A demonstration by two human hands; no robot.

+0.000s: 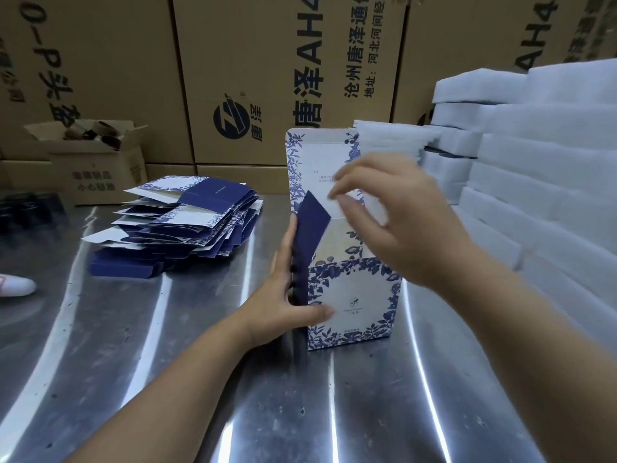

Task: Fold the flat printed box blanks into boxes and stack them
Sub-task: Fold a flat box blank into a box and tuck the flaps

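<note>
A blue-and-white floral box (pixel 354 305) stands upright on the steel table (pixel 167 379), its top open and its tall back flap raised. My left hand (pixel 287 295) holds the box's dark blue left side, thumb on the front face and fingers flat along the side. A dark blue side flap (pixel 312 225) tilts inward above it. My right hand (pixel 397 222) hovers over the open top with its fingers loosely curled, blurred, holding nothing that I can see. A messy pile of flat printed blanks (pixel 180 222) lies to the left.
Stacks of white foam sheets (pixel 541 168) fill the right side and stand behind the box. Large brown cartons (pixel 253 61) wall off the back. A small open carton (pixel 96 162) with rolls sits at the back left. A white shoe (pixel 16 285) shows at the left edge.
</note>
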